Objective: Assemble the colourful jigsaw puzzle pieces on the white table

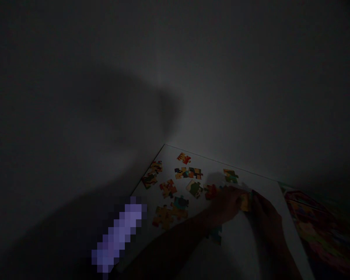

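The scene is very dark. A white board [268, 186] lies low in the view with several colourful jigsaw pieces [167, 188] scattered over it. My left hand [226, 206] and my right hand [264, 216] meet over the board, fingers pinched around a small yellow-orange puzzle piece [245, 202] held between them. More loose pieces lie to the left of my hands, and one bluish piece [216, 234] shows under my left forearm.
A colourful picture sheet or box lid [317, 229] lies to the right of the board. A pale purple blurred object [119, 233] sits at the board's lower left. A dim wall fills the upper view.
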The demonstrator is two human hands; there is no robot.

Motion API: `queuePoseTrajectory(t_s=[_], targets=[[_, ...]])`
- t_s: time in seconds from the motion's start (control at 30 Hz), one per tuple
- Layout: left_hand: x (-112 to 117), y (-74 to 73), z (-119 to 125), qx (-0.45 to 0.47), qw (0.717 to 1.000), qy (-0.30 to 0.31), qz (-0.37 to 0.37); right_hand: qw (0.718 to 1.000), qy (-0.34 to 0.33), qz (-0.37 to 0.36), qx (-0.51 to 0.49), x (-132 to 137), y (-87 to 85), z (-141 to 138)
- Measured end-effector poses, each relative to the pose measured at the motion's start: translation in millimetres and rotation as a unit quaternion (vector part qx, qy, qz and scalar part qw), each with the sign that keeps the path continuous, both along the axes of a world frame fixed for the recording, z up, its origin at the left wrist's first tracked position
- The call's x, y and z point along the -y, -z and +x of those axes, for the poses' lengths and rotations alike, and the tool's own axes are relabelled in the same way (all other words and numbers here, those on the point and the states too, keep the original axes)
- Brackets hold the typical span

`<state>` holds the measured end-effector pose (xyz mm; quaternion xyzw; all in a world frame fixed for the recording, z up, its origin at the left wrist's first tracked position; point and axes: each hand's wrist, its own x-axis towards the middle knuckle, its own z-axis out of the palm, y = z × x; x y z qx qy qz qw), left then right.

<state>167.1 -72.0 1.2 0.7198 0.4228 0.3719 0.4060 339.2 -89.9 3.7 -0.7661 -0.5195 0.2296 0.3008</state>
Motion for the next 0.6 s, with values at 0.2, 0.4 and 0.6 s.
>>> queuePoseTrajectory(t_s=[0.2,0.4,0.6], targets=[[3.0,-2.6,3.6,-0.003,1.000,-0.024,-0.007,0.998,-0.042,-0.016,0.038,-0.6,-1.3,3.6],[-16.6,-5.3,-8.4,-0.072,0.992,-0.095,0.036,0.999,-0.033,0.005,0.017,1.8,1.6,5.4],[-56.2,-10.2,-81.8,-0.162,0.952,-0.256,0.038,0.998,-0.059,0.031,-0.006,1.6,7.5,11.8]])
